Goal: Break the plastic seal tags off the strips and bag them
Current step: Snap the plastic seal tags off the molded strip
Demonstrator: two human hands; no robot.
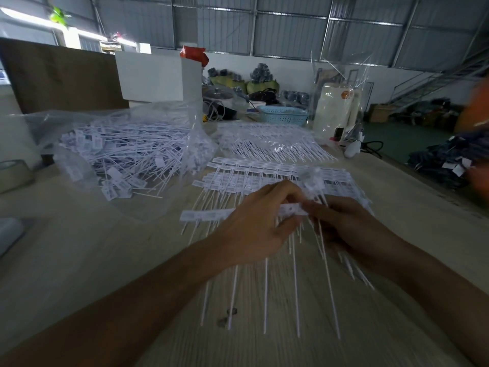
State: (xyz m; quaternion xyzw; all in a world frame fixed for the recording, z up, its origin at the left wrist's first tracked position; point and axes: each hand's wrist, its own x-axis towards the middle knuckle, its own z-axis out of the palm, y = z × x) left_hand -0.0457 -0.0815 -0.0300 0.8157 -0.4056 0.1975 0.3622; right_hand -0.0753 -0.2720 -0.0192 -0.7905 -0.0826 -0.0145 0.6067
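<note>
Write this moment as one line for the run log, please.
left hand: grips strip of seal tags | right hand: pinches same strip's end | open bag: loose tags, far left | table: more unbroken strips

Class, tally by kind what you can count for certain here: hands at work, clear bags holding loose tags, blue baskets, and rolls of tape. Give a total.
Hands: 2, left hand and right hand
Clear bag of loose tags: 1
Blue basket: 1
Roll of tape: 1
Total: 5
</note>
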